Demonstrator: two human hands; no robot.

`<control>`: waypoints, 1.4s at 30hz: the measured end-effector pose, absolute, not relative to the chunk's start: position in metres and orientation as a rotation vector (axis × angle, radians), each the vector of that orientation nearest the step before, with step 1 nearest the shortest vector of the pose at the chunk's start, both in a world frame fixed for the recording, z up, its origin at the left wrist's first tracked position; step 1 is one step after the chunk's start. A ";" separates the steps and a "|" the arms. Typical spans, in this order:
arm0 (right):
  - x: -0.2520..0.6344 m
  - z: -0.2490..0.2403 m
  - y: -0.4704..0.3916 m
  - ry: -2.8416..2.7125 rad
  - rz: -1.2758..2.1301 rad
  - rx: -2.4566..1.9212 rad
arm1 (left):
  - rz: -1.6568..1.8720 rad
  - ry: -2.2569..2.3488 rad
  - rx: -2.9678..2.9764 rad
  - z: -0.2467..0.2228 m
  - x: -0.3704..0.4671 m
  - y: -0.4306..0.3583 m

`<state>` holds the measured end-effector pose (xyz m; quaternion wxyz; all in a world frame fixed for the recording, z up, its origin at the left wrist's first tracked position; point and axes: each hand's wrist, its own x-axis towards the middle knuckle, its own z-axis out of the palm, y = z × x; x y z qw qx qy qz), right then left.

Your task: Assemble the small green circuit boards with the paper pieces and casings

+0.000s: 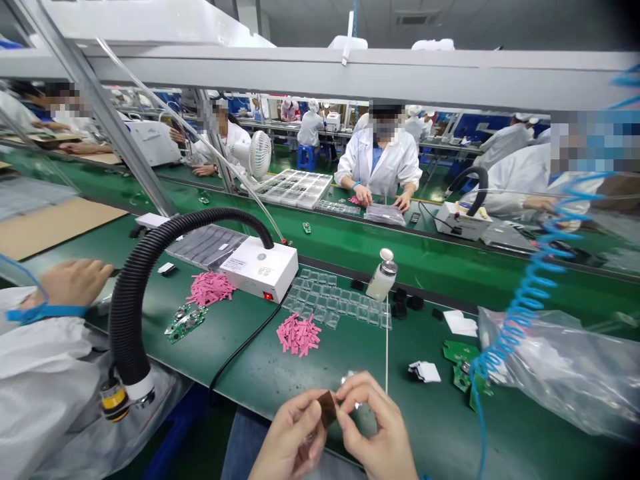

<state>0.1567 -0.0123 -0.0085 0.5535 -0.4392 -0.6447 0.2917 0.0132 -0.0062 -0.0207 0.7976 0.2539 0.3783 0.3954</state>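
Observation:
A small, dark brown, flat square piece (327,408) is held up over the near edge of the bench. My left hand (293,437) is closed on it, thumb on the near face. At its right edge, the thumb and forefinger of my right hand (377,423) are pinched together; whether something thin lies between them is hard to make out. Just behind the right fingers shows a clear, shiny object (354,379), partly hidden. Beyond the hands lie a heap of pink strips (299,335) and rows of clear square pieces (345,301).
A white box (263,267) with a black hose (133,287) stands left. Behind the clear pieces is a bottle (383,277). Green circuit boards (460,360), a plastic bag (565,367) and a blue coiled tube (530,287) are right. A co-worker's hand (75,283) is left.

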 end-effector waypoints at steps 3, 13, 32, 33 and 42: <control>0.162 -0.011 -0.012 -1.423 0.712 -1.050 | 0.916 0.764 0.394 -0.021 0.014 -0.003; 0.189 -0.076 0.000 -1.444 0.783 -1.656 | 0.907 0.647 0.348 -0.011 -0.001 -0.002; 0.174 -0.015 -0.009 -1.533 1.354 -1.225 | 0.652 1.251 1.401 -0.002 -0.001 0.000; 0.175 -0.016 -0.009 -1.526 1.367 -1.222 | 0.639 1.271 1.417 -0.002 -0.002 -0.001; 0.181 -0.009 -0.009 -1.560 1.285 -1.169 | 0.640 1.239 1.484 -0.003 -0.004 -0.006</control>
